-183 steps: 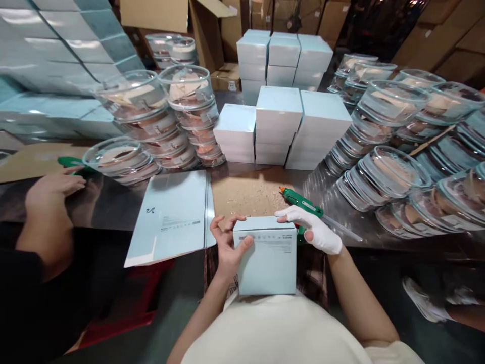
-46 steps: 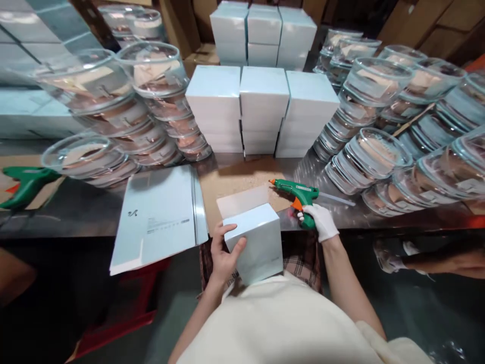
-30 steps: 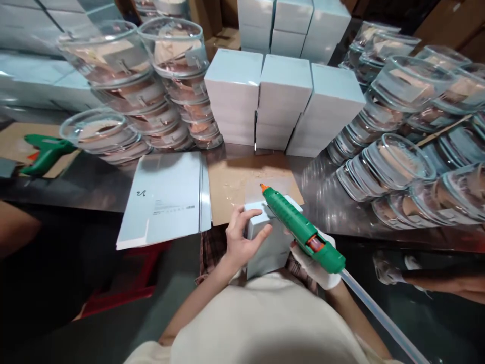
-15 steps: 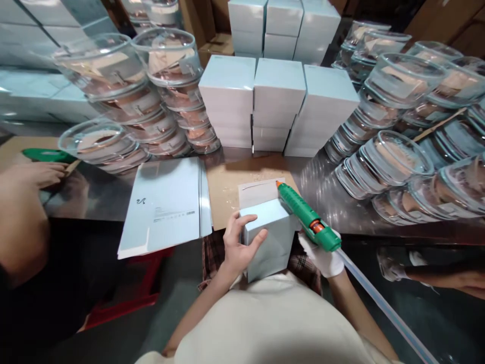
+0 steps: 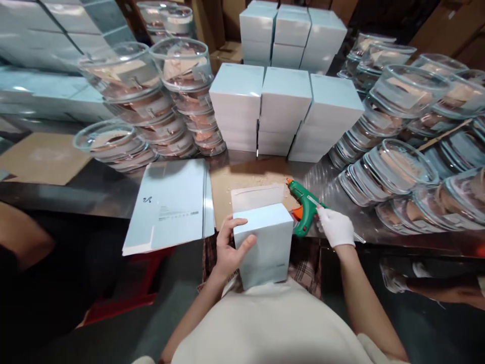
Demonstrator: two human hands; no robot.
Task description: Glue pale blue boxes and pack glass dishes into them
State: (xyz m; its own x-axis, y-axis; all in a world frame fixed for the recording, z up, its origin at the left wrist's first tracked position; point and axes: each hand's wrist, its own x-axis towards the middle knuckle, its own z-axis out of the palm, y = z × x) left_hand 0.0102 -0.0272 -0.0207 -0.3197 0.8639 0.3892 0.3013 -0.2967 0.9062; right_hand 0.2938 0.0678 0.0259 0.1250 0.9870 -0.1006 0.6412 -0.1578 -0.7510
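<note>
A pale blue carton box [image 5: 263, 242] rests against my body at the table's front edge, its top flap [image 5: 257, 197] standing open toward the table. My left hand [image 5: 229, 247] grips the box's left side. My right hand [image 5: 335, 227], in a white glove, rests on the rear of a green glue gun [image 5: 303, 207] that sits on the steel table just right of the box, its orange nozzle pointing away to the left.
Flat blue carton blanks [image 5: 170, 205] lie left of the box, beside a brown cardboard mat [image 5: 242, 174]. Stacks of closed blue boxes [image 5: 284, 108] stand behind. Stacked glass bowls [image 5: 151, 106] crowd the left, and more glass bowls [image 5: 401, 162] fill the right. Another person's arm [image 5: 22, 237] shows at left.
My right hand has brought the glue gun off the box's open flap and down onto the table at the right. The left hand keeps its hold on the box.
</note>
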